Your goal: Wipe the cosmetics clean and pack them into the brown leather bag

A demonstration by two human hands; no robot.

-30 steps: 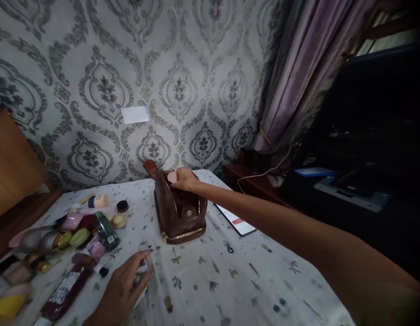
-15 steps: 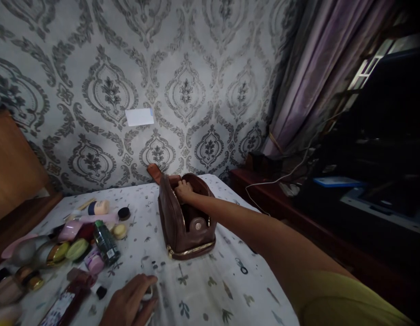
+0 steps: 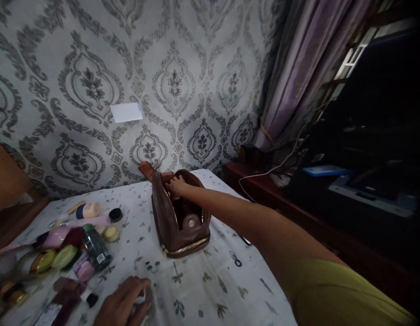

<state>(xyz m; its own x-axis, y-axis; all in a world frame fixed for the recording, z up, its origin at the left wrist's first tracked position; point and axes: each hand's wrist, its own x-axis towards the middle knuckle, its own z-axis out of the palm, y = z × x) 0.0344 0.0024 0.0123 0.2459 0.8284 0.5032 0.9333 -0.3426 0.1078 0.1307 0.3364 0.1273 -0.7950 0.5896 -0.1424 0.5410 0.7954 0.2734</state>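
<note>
My right hand (image 3: 176, 186) is inside the brown bag (image 3: 166, 228), its grip I cannot tell; my left hand (image 3: 123, 299), half-closed, seems holding a small pale item (image 3: 140, 297).

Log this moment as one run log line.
right hand: inside open brown bag | left hand: fingers around small pale item | bottles: on patterned cloth, left of bag

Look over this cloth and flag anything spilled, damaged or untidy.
No spill or damage shows. Only the cosmetics at left look untidy: a jumbled pile, with the green bottle lying on its side. The brown bag stands upright, open, the right hand inside.
</note>
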